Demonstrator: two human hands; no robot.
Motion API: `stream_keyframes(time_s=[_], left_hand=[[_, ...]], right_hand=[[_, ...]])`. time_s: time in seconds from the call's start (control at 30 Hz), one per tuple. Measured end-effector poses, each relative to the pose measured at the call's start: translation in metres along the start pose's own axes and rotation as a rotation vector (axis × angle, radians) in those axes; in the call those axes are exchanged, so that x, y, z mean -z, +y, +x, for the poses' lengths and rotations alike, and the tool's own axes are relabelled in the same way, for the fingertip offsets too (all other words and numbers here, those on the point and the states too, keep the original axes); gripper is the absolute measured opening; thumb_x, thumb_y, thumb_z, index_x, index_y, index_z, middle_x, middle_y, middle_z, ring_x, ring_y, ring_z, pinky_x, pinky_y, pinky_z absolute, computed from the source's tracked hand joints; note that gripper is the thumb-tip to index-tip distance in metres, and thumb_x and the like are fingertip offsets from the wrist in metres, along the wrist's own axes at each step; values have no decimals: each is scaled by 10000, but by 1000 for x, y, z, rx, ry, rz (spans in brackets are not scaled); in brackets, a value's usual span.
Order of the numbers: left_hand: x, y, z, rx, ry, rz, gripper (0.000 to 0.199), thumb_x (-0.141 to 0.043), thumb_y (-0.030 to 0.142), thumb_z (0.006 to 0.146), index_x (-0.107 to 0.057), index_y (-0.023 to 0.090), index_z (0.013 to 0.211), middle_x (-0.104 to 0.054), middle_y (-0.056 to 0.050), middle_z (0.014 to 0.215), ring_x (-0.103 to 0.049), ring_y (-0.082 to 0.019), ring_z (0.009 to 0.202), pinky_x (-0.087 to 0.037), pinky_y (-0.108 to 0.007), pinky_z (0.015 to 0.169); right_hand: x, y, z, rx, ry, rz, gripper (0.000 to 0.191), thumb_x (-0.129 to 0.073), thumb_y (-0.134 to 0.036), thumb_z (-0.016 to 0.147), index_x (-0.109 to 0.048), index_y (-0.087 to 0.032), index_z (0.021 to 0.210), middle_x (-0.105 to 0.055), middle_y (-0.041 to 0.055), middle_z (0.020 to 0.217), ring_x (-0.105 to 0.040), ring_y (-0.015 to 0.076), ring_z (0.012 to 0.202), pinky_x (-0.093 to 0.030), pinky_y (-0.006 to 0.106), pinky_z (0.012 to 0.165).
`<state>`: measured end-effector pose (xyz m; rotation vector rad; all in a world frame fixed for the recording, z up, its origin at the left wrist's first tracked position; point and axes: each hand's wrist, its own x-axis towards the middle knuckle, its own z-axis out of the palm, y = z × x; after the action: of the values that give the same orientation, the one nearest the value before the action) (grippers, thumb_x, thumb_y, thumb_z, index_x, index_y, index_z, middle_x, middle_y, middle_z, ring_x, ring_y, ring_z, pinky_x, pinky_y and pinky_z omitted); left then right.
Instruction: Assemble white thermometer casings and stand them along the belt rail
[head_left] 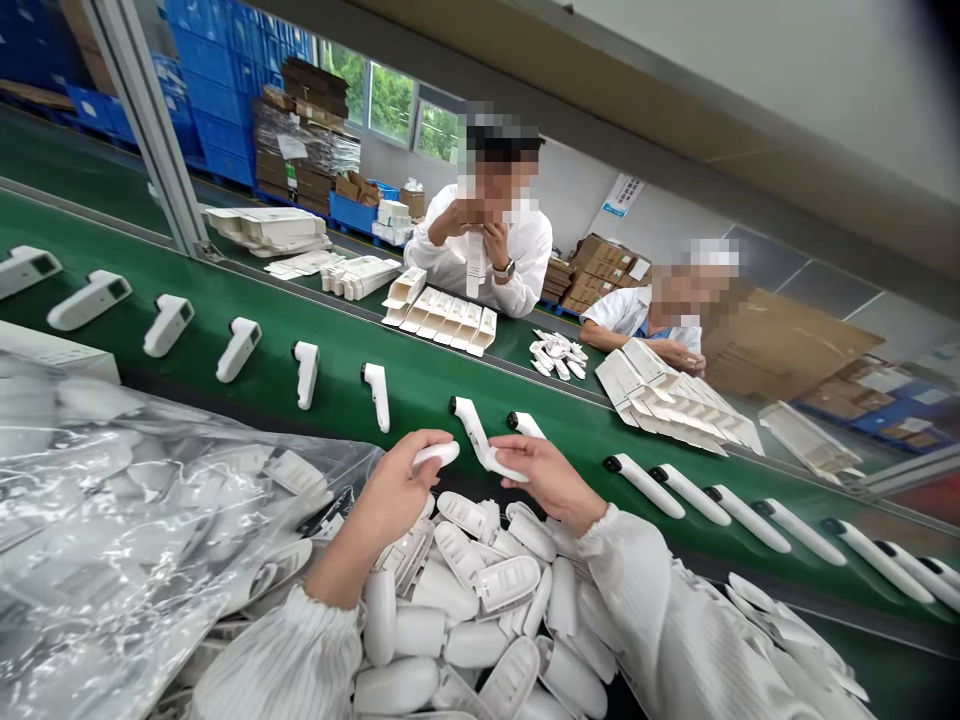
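At the middle of the frame, the left hand (399, 482) pinches a small white cover (437, 455) between thumb and fingers, while the right hand (553, 478) grasps a white thermometer (469, 424) by its handle end, the dark-tipped head pointing up and left. The cover and thermometer are apart, so these two look unjoined so far.

Much seems left: a heap of loose covers (476, 645) fills the lower middle, and more white parts lie under a clear plastic bag (112, 540) at lower left. Other thermometers lie along the green belt (337, 325): a spaced row (241, 350) at left and a closer row (646, 486) at right. Whether either row is finished cannot be told. Beyond the belt, at upper middle, a person in white (529, 265) holds a slim carton (475, 262).
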<state>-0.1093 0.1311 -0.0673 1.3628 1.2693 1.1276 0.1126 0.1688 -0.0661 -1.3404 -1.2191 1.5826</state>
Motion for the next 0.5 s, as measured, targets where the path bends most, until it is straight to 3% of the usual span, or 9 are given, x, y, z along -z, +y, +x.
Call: stream_keyframes(time_s=[0.07,0.17,0.3,0.4,0.5], left_hand=[[3,-1,0,5,16,43,390,-523,265,743,-678,240,1100,-678,-40,1130,-614,-231,922,-478,-310,803],[5,-3,0,14,16,72,429,-515,251,724,-671,244,1123,-684,-37,1102,-606,-218,848,-464,-304,758],[3,-5,1,50,5,91,390,-526,301,778,-649,251,1145,-698,-38,987,-591,-210,749,-434,-300,681],[-1,-7,2,74,37,91,330,-523,269,788,-668,260,1084,-698,-30,987,-597,-223,805,-425,-318,737],[-4,-8,3,91,60,59,301,-500,231,798,-672,252,1044,-696,-31,1032,-606,-229,892,-428,-328,805]], right_hand=[[3,6,17,111,124,-212,327,-654,-226,813,-646,-162,1133,-650,64,1000,-628,181,803,-527,240,602],[7,16,31,245,181,-509,374,-578,-205,854,-596,-182,1227,-642,58,1042,-630,175,739,-538,271,608],[10,20,28,416,247,-978,334,-596,-98,844,-650,-179,1163,-625,75,1145,-624,215,963,-500,320,876],[9,19,27,388,230,-1160,399,-596,-52,850,-634,-188,1223,-628,82,1153,-617,232,1023,-460,323,938],[8,23,32,344,247,-1266,506,-575,-67,895,-511,-174,1385,-641,102,1143,-615,257,1047,-455,336,938]])
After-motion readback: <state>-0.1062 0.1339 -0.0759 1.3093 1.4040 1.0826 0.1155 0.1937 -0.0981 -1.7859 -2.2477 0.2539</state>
